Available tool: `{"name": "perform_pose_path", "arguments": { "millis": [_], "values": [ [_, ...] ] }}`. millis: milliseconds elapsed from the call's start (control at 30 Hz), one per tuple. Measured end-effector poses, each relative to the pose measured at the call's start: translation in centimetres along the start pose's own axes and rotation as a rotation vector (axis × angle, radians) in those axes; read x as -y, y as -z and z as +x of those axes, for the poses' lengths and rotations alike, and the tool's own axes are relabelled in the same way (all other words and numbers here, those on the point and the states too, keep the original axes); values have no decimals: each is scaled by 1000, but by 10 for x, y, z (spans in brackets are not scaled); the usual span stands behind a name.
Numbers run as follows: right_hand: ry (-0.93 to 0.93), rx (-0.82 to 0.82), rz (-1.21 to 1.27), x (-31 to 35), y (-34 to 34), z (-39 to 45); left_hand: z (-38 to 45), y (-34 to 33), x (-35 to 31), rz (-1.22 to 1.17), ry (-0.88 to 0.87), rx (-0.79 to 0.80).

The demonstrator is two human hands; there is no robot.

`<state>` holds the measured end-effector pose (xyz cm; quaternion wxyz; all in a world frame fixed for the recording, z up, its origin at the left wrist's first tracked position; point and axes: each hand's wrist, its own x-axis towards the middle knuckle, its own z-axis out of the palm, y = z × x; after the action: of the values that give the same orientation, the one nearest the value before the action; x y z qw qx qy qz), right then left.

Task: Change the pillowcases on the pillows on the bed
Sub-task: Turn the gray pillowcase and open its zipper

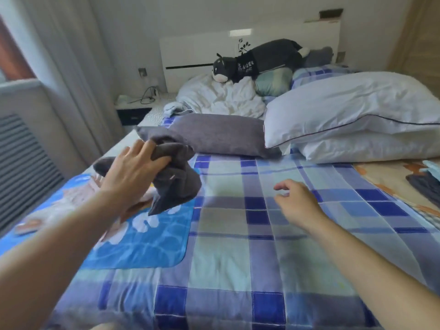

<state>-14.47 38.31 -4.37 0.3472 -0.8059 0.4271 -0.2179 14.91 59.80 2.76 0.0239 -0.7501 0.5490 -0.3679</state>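
A left hand [135, 167] grips a bunched grey pillowcase [176, 177] above the bed [238, 258]; the right hand [297, 201] hovers beside it, loosely curled and empty.

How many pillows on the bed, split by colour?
White, bare: 2, upper white pillow stacked on lower white pillow
Grey: 1, grey pillow
Teal: 1, teal pillow, partly hidden under the plush toy
Total: 4 visible

The left hand grips a dark grey pillowcase, not counted.
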Motion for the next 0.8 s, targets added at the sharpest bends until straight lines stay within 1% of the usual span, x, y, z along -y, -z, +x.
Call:
{"name": "perform_pose_path", "arguments": {
  "millis": [33,67,133,200,233,267,300,333,400,467,567,733,800],
  "values": [
    [14,26,10,4,-9,3,-17,-4,19,81,7,37],
    [21,57,18,7,-18,5,-35,-11,34,141,21,106],
    [14,127,6,7,-37,9,-76,-30,52,197,116,342],
    [11,195,-39,2,-56,13,-112,-44,48,333,314,646],
    [14,227,-58,-2,-64,15,-125,-52,39,376,418,773],
    [16,254,-75,-4,-72,17,-134,-61,28,365,476,822],
    [17,277,-96,-6,-79,18,-138,-69,14,293,492,825],
    [21,296,-124,-7,-86,20,-136,-75,0,213,455,788],
    [29,323,-177,-7,-99,23,-126,-97,-20,80,356,653],
    [48,349,-247,-5,-114,33,-100,-117,-40,-81,346,569],
    [107,360,-310,4,-131,60,-63,-157,-66,-296,435,547],
    [295,244,-523,22,-140,139,-5,-241,-74,-397,519,561],
    [330,186,-647,20,-141,182,3,-268,-80,-428,527,565]
  ]
}}
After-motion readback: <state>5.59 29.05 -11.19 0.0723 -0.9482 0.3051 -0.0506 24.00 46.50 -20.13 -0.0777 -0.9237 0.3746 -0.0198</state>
